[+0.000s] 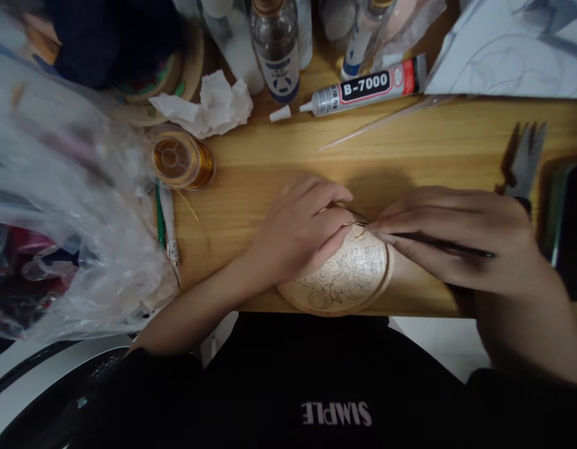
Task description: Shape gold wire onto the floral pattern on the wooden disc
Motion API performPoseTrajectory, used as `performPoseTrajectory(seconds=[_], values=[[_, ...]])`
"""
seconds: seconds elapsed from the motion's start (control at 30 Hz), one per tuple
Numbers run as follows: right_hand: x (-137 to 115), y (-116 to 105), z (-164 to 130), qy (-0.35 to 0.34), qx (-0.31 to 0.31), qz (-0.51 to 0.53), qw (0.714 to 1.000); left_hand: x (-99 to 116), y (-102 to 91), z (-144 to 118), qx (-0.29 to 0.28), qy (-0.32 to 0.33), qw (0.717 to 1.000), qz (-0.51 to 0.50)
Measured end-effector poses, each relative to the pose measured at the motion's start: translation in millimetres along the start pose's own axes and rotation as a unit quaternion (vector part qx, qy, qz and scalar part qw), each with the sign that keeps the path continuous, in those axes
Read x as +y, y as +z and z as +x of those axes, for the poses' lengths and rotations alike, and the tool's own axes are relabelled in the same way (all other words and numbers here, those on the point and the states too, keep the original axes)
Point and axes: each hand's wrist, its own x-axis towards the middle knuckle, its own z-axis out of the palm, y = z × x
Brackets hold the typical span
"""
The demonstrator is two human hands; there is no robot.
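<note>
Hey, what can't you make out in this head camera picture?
Head view, all four:
Patterned disc: upper left hidden by the left hand.
Golden wire: too small and blurred to trace.
Bladed tool: lower end hidden behind the right hand.
Dark slab: cut off by the right edge.

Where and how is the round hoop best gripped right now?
Pinch the hoop by its near rim, probably best from the person's side: that curved edge reaches the edge of the table, while the left hand and right hand crowd its far side.
</note>
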Motion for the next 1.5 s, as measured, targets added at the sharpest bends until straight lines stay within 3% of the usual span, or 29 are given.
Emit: performPoseTrajectory(seconds=[0.77,1.5], values=[[6.9,4.9,-1.0,0.026,-0.020,-0.001,0.999,-2.1,3.7,-3.7,-0.015,0.000,1.000,0.022],[6.7,0.7,-0.3,0.000,-0.019,0.002,1.000,-1.5,0.4,-2.2,-0.037,-0.001,0.999,0.038]])
